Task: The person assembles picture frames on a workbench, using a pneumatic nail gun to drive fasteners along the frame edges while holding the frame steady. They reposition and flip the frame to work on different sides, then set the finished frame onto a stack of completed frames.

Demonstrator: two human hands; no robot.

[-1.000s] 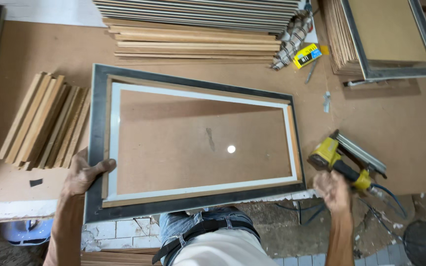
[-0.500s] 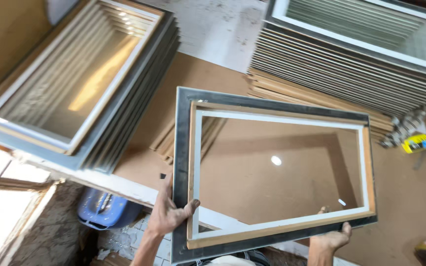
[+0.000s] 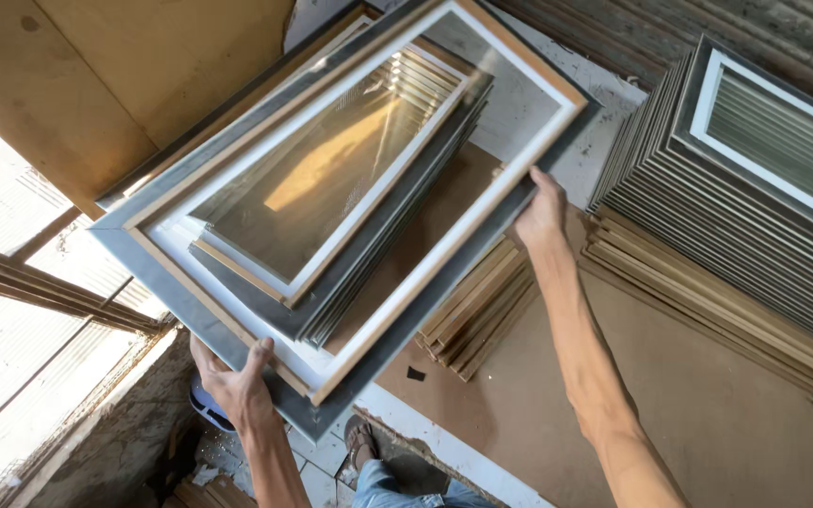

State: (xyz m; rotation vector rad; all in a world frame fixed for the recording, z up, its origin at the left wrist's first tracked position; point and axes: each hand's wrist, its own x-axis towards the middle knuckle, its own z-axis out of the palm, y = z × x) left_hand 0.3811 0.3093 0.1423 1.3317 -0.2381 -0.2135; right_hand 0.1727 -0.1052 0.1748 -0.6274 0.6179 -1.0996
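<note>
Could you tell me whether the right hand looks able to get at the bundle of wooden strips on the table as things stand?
Probably not yet. The right hand grips the frame's edge, so it is busy. The strips lie just below it on the table, uncovered, so letting go would leave the way free.

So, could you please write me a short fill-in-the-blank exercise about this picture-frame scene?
1. Both hands hold one large ___ in the air.
2. The left hand grips its near ___.
3. The right hand grips its long ___ edge.
4. Beneath it lies a ___ of similar frames.

Missing words: frame; corner; right; stack
</note>
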